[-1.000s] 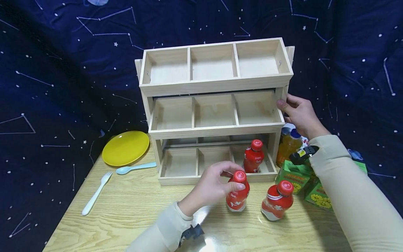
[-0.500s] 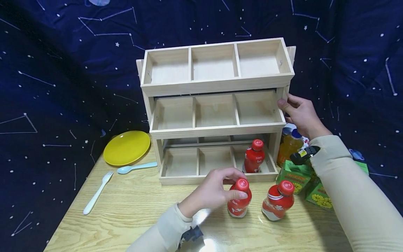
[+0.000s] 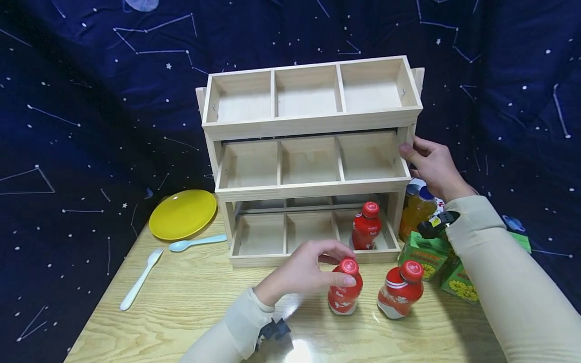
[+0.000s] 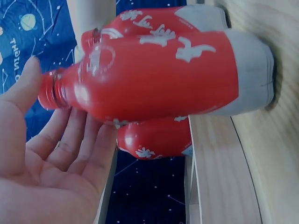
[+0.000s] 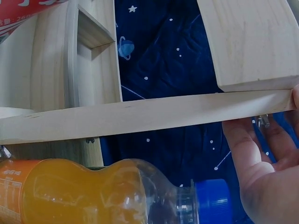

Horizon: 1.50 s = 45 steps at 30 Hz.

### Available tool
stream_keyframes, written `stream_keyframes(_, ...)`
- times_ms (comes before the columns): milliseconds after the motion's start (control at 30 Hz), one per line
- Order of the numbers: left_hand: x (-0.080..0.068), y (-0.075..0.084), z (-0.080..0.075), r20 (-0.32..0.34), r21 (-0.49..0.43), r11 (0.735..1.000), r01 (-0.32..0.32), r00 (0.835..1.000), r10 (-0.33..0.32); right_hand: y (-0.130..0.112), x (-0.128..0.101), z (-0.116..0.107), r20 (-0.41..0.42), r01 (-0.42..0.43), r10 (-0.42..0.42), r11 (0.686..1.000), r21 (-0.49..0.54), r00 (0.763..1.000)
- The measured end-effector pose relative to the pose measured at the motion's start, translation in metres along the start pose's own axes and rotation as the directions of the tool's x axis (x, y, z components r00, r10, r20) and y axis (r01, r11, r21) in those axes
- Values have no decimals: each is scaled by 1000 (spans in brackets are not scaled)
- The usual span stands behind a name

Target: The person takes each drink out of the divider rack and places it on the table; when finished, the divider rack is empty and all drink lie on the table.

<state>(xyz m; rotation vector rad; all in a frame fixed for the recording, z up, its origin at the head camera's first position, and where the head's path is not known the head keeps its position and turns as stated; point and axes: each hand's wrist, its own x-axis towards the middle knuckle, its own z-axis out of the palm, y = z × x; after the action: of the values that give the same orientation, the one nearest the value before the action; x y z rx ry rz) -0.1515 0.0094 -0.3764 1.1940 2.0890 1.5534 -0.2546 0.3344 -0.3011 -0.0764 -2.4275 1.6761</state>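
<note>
My left hand [image 3: 308,269] is around a red-and-white bottle [image 3: 345,295] that stands upright on the table. In the left wrist view its fingers [image 4: 70,144] are extended beside the bottle's neck, and the thumb lies near the cap; a gap shows between palm and bottle. My right hand [image 3: 433,164] grips the right side post of a three-tier wooden shelf [image 3: 313,190], thumb in front; the right wrist view shows fingers [image 5: 243,144] against the post [image 5: 163,114]. A second red bottle [image 3: 366,227] stands in the bottom tier's right compartment. Another red bottle [image 3: 400,290] stands on the table.
Behind my right forearm are orange drink bottles [image 3: 415,214] and green cartons [image 3: 422,254]. To the left lie a yellow plate [image 3: 183,214], a light blue spoon [image 3: 197,242] and a pale fork [image 3: 141,280]. A dark starry curtain [image 3: 91,126] hangs behind.
Over the first half second the left hand's bottle shifted slightly toward the front of the table; since then it has stayed put. The right hand has kept its place on the shelf post.
</note>
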Motion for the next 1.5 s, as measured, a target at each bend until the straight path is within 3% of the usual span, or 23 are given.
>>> stream_keyframes(267, 18, -2, -15, -54, -48, 998, -46, 998, 43, -1, 0, 1, 4, 8, -8, 1000, -3, 1000)
stream_keyframes(667, 59, -10, -22, -188, -64, 998, 0, 982, -12, -1, 0, 4, -3, 3, -3, 1000, -5, 1000)
stream_keyframes(967, 88, -21, -14, -171, -50, 997, 51, 983, -59, -1, -1, 6, 4, 3, -3, 1000, 8, 1000)
stream_keyframes(1200, 106, -31, -5, -138, 69, 996, 61, 989, -51, 0, -1, 2, 1, 8, -8, 1000, 6, 1000)
stream_keyframes(1500, 114, -33, 0, -139, 141, 989, 54, 990, -35, 0, -2, 0, 0, 12, -12, 1000, 10, 1000)
